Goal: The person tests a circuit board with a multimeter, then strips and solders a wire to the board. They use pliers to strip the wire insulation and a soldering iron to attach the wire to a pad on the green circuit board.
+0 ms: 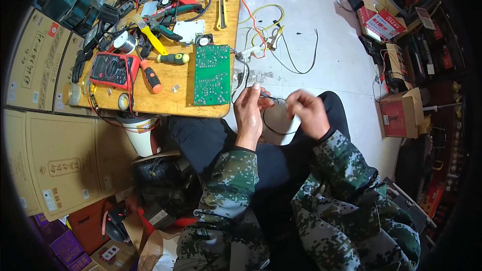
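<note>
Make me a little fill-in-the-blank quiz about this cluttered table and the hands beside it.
1. The circuit board on the table is ____ in colour.
2. A thin wire shows ____ the left hand and the right hand.
3. The multimeter has a bright ____ rim.
4. Both sleeves have a ____ pattern.

Missing words: green; between; red; camouflage.

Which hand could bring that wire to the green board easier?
Probably the left hand: it grips the wire and sits nearer the green board. The right hand is farther away.
</note>
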Demonstrator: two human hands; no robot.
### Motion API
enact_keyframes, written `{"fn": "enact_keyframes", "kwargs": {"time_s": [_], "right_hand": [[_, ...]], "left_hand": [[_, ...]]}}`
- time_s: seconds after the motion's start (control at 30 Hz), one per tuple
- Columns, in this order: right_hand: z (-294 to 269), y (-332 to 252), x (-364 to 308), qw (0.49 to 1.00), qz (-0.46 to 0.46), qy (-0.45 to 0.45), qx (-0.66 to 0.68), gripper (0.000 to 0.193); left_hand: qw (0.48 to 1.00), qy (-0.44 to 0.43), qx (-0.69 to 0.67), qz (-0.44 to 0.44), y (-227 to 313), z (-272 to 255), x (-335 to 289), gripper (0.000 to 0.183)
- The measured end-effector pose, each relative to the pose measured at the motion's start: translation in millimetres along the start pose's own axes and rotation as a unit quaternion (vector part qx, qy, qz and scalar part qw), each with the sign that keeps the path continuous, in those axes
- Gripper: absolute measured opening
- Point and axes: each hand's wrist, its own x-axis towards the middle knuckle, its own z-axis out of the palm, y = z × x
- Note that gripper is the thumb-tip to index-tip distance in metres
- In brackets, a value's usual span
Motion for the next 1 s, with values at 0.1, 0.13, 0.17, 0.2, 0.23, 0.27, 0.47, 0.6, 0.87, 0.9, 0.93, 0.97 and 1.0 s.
{"fn": "enact_keyframes", "kwargs": {"time_s": [0.1,0.13,0.17,0.2,0.23,0.27,0.47,0.6,0.87,0.9,0.93,0.97,1.0], "right_hand": [[-18,-6,13,0.984,-0.005,0.112,0.138,0.024],[-21,-8,13,0.982,-0.002,0.129,0.139,0.027],[-21,-9,13,0.984,-0.003,0.130,0.125,0.031],[-21,-9,11,0.985,-0.001,0.131,0.111,0.037],[-18,-9,10,0.990,-0.007,0.108,0.085,0.040],[-15,-8,9,0.994,-0.013,0.086,0.060,0.043],[-11,-5,13,0.995,-0.060,-0.019,-0.080,0.021],[-14,-4,11,1.000,0.007,-0.020,-0.006,0.016],[-13,-1,8,0.994,0.062,-0.050,0.079,0.016],[-13,-1,8,0.993,0.067,-0.047,0.090,0.016],[-13,0,9,0.991,0.078,-0.038,0.101,0.016],[-12,0,9,0.991,0.081,-0.031,0.104,0.015],[-12,1,9,0.990,0.073,-0.024,0.115,0.015]], "left_hand": [[1.000,-0.022,0.015,-0.016,1,6,-7,0.025],[0.999,-0.038,0.018,-0.007,1,8,-5,0.026],[0.999,-0.046,0.022,-0.017,1,9,-6,0.026],[0.997,-0.053,0.034,-0.032,1,9,-5,0.026],[0.996,-0.067,0.042,-0.040,0,10,-4,0.027],[0.994,-0.075,0.059,-0.057,-1,10,-4,0.027],[0.981,-0.138,0.089,-0.100,-11,6,-3,0.024],[0.982,-0.141,0.080,-0.098,-15,5,-3,0.027],[0.970,-0.188,0.141,-0.067,-16,7,-5,0.024],[0.970,-0.188,0.140,-0.068,-14,7,-5,0.022],[0.969,-0.187,0.147,-0.071,-14,8,-5,0.020],[0.973,-0.177,0.126,-0.071,-13,9,-6,0.019],[0.978,-0.166,0.107,-0.070,-14,11,-8,0.017]]}}
